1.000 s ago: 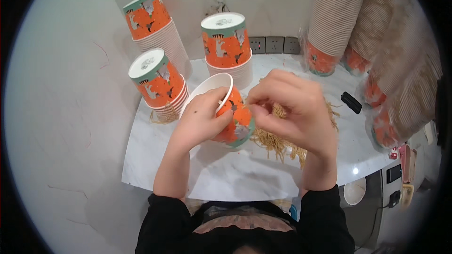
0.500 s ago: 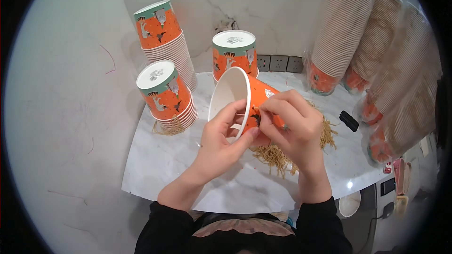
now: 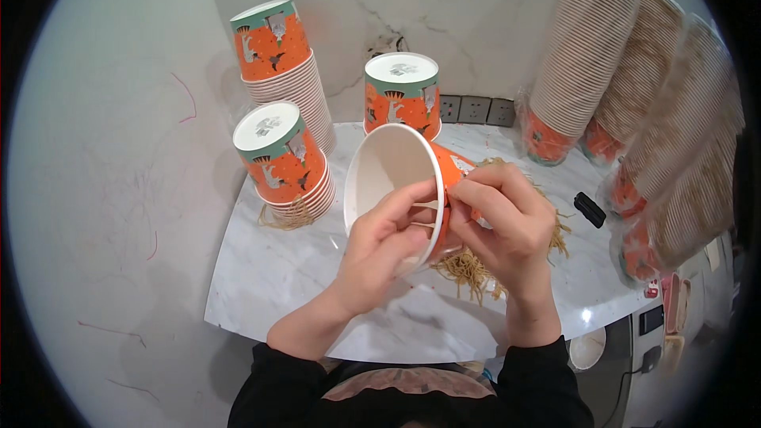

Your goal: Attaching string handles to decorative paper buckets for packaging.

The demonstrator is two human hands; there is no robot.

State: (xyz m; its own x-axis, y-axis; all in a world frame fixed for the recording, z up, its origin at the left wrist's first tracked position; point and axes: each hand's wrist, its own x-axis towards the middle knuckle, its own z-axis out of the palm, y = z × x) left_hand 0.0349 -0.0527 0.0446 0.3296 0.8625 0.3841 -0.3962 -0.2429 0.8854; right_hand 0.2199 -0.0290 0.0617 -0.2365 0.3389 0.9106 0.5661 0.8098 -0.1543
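An orange printed paper bucket (image 3: 379, 178) is tilted above the table, its white inside turned toward the left. My left hand (image 3: 384, 250) reaches into its mouth, the fingers and thumb bent against the inner wall near the rim. Thin pale strips show between those fingers; they could be cord, but I cannot tell. Against the outer wall, my right hand (image 3: 507, 222) pinches thumb and forefinger together close to the rim. Whatever lies in that pinch is hidden. Tan cords (image 3: 469, 271) lie in a bundle on the table beneath the bucket and my right hand.
Upside-down stacks of matching buckets stand at the far left (image 3: 277, 154) and behind the held one (image 3: 402, 99). Tall plastic-wrapped stacks (image 3: 587, 47) lean on the right. A small black object (image 3: 589, 210) lies on the marble table (image 3: 269, 293), near wall sockets (image 3: 474, 109).
The bucket has turned, so its mouth faces me more. My left thumb has gone from the outer wall to inside the rim. My right hand has shifted slightly right and down.
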